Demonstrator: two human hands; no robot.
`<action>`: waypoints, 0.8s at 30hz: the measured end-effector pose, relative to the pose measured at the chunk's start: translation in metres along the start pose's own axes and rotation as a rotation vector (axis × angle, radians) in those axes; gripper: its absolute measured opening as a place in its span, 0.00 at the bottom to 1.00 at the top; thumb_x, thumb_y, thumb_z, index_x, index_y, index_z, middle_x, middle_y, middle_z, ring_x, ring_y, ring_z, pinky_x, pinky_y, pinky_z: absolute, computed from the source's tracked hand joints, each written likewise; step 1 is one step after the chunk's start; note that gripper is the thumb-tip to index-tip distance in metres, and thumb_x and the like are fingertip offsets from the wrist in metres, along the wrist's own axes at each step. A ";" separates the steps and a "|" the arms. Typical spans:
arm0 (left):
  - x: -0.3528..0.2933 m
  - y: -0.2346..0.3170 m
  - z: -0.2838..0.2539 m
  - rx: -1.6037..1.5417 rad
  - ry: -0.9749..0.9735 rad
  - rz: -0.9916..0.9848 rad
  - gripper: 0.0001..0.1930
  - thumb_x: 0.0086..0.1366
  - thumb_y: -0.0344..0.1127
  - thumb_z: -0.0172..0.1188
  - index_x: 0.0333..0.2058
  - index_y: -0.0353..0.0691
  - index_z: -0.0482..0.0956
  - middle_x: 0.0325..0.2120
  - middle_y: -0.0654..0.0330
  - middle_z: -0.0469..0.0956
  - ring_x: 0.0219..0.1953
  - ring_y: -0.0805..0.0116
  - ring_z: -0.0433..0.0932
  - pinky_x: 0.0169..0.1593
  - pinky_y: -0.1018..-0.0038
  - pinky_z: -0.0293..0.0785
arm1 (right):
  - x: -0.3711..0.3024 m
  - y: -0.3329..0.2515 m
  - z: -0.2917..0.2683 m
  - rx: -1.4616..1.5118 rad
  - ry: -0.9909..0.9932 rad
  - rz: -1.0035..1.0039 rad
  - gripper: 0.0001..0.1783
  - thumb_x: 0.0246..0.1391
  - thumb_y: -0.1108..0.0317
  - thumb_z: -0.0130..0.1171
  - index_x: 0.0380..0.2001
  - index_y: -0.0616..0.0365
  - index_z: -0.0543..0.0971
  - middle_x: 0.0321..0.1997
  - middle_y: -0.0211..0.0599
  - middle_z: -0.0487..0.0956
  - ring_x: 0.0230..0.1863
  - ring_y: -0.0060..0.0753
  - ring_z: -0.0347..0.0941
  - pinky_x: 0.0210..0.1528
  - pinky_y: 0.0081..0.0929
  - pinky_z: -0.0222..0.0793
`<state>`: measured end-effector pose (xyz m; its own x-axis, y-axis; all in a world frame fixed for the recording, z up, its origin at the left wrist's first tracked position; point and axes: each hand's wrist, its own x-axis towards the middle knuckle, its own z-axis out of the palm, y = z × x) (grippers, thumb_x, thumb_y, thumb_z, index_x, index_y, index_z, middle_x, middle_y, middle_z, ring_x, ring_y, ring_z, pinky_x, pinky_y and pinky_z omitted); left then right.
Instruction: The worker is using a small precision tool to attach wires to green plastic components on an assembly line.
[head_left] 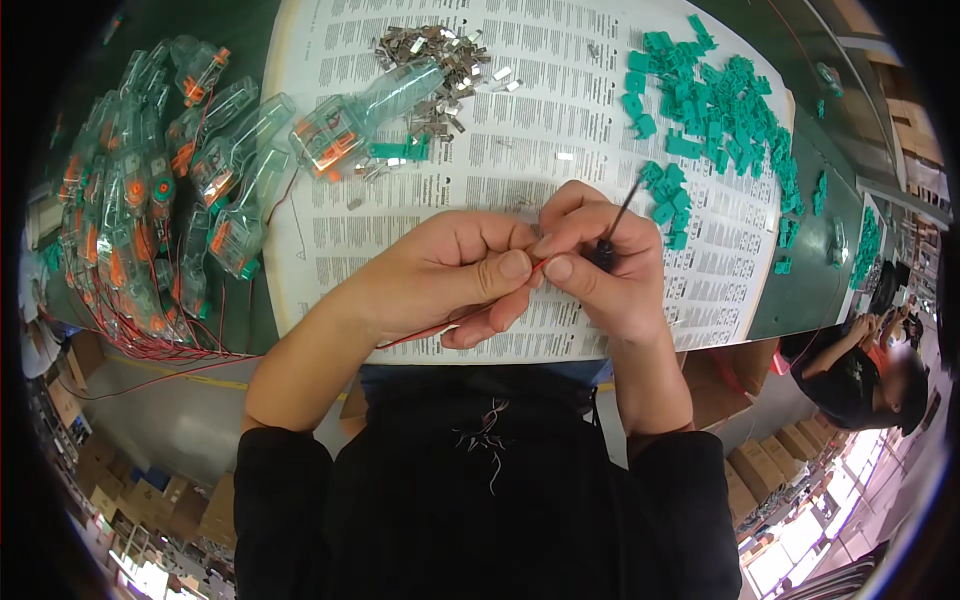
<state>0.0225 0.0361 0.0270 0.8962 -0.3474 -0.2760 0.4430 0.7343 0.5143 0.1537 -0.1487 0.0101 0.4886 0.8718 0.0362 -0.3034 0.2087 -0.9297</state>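
Over the front of the paper sheet, my left hand (445, 265) is closed, thumb and fingers pinching a thin red wire (420, 332). The wire trails from under that palm toward the lower left. My right hand (620, 270) meets it fingertip to fingertip, pinching the wire's other part; its very end is hidden by the fingers. A thin screwdriver-like tool with a dark shaft (625, 207) and black handle (604, 254) is also tucked among the right fingers, shaft pointing up. Beyond my left hand lies a translucent green plastic housing (405, 88) with orange parts inside.
Small metal pieces (455, 65) are heaped at the far middle of the printed paper (540, 110). Green plastic clips (735, 110) pile up on the right. Several similar housings (130, 190) with red wires (160, 345) crowd the left. Another person (850, 370) sits at the far right.
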 end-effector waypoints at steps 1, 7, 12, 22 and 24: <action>0.000 0.001 0.001 -0.002 0.004 -0.027 0.12 0.79 0.41 0.53 0.41 0.37 0.75 0.25 0.61 0.78 0.19 0.78 0.72 0.21 0.81 0.65 | 0.000 -0.003 0.000 -0.057 -0.017 -0.015 0.08 0.56 0.82 0.68 0.40 0.64 0.84 0.41 0.33 0.78 0.36 0.17 0.72 0.37 0.18 0.67; 0.004 0.003 0.018 0.389 0.223 -0.024 0.10 0.78 0.37 0.55 0.45 0.35 0.75 0.27 0.61 0.80 0.22 0.76 0.76 0.24 0.80 0.71 | -0.008 -0.003 0.011 -0.270 0.210 -0.031 0.06 0.57 0.80 0.68 0.36 0.62 0.81 0.37 0.30 0.77 0.32 0.14 0.68 0.34 0.15 0.62; 0.006 -0.013 0.021 1.115 0.481 0.373 0.09 0.77 0.34 0.54 0.48 0.35 0.75 0.29 0.60 0.81 0.25 0.81 0.74 0.30 0.85 0.73 | -0.009 0.002 0.026 -0.135 0.393 0.035 0.04 0.61 0.79 0.65 0.36 0.62 0.79 0.34 0.28 0.76 0.30 0.12 0.67 0.31 0.14 0.60; 0.006 -0.021 0.019 0.241 0.414 0.260 0.05 0.77 0.32 0.54 0.42 0.37 0.75 0.27 0.72 0.71 0.27 0.86 0.64 0.30 0.84 0.61 | -0.009 0.013 0.034 0.273 0.386 0.055 0.02 0.65 0.76 0.60 0.39 0.62 0.78 0.37 0.31 0.73 0.20 0.13 0.60 0.22 0.19 0.54; 0.006 -0.023 0.019 0.179 0.413 0.244 0.05 0.77 0.31 0.54 0.42 0.37 0.75 0.26 0.74 0.69 0.28 0.86 0.63 0.32 0.84 0.61 | -0.010 0.014 0.035 0.219 0.378 0.050 0.02 0.65 0.76 0.60 0.39 0.62 0.78 0.37 0.31 0.73 0.20 0.12 0.60 0.22 0.18 0.54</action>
<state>0.0179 0.0065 0.0287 0.9058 0.1075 -0.4098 0.2518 0.6413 0.7248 0.1162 -0.1389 0.0097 0.7216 0.6681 -0.1815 -0.4805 0.2946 -0.8260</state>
